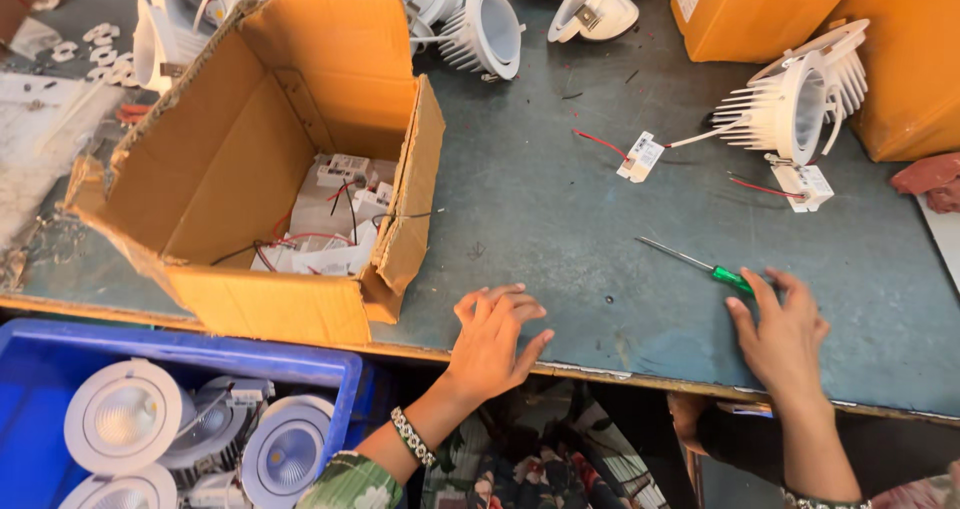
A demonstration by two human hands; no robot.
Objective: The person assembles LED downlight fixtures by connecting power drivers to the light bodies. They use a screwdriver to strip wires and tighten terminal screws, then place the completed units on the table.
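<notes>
Hands rest near the lower edge of the frame, at the front lip of the grey-green worktop (560, 199). The left hand (492, 341) lies flat and open, palm down, fingers spread on the bare surface beside the torn corner of a cardboard box (290, 159); it holds nothing and seems to steady the person against the edge. The right hand (782, 331) is loosely open too, its fingertips touching the green handle of a screwdriver (700, 265), whose metal shaft points toward the upper left. The fingers are not closed round it, so the tool lies on the worktop, not lifted.

The box stands open at centre left with its flaps up, so the white driver units and red wires inside can be reached from above. In the upper right a finned white downlight (795, 104) lies on its side, wired to a small white driver (641, 156), close to the tool hand. A blue crate (40, 389) at lower left holds more downlights, below the worktop's edge within easy drop.
</notes>
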